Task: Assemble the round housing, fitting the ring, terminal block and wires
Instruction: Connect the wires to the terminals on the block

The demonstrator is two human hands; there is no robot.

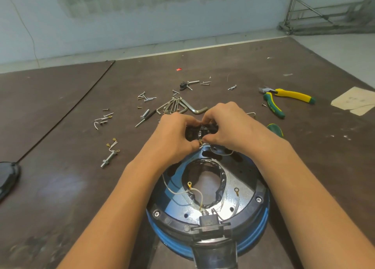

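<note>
The round blue housing [255,234] lies on the table in front of me, open side up, with a black ring [256,204] screwed around its rim. White wires [183,191] with brass ring lugs curl inside it. A black connector block [208,221] sits at its near edge. Both hands meet at the housing's far edge. My left hand [173,135] and my right hand [227,127] pinch a small black terminal block [203,132] between their fingertips. A brass-tipped wire end shows just under the block. Most of the block is hidden by my fingers.
Loose screws [147,98], a set of hex keys [178,106] and a bolt [108,160] with short lugged wires lie beyond and left of the hands. Yellow-green pliers [284,99] lie at the right, a green handle [276,129] behind my right wrist. A black object [8,176] sits at the left edge.
</note>
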